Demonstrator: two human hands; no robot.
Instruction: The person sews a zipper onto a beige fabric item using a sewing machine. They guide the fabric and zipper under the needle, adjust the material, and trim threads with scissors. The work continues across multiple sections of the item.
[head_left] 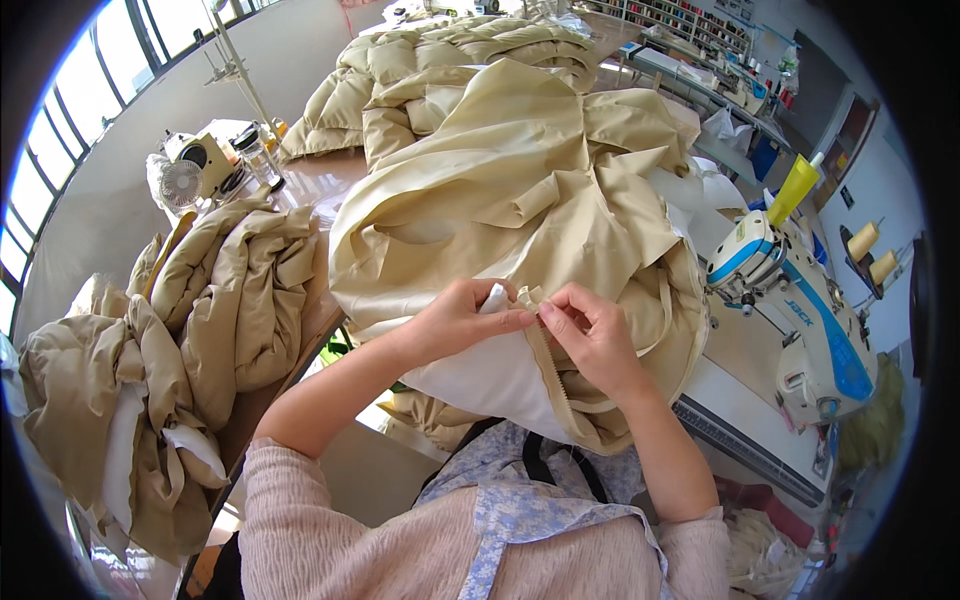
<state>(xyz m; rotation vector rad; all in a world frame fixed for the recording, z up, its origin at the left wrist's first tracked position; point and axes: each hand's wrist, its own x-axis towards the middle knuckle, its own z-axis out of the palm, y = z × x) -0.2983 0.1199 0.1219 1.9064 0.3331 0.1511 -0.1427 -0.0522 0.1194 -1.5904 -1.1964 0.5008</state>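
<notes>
Beige garment — rumpled, white-lined, zippered

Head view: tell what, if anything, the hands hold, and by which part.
The left hand and right hand pinch the beige garment by its edge, at the upper end of the visible zipper strip.

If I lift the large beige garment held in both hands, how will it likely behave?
The beige garment will probably flop and sag, since it lies in loose folds. Its toothed strip may bend more stiffly, as it runs in a smooth curve.
</notes>
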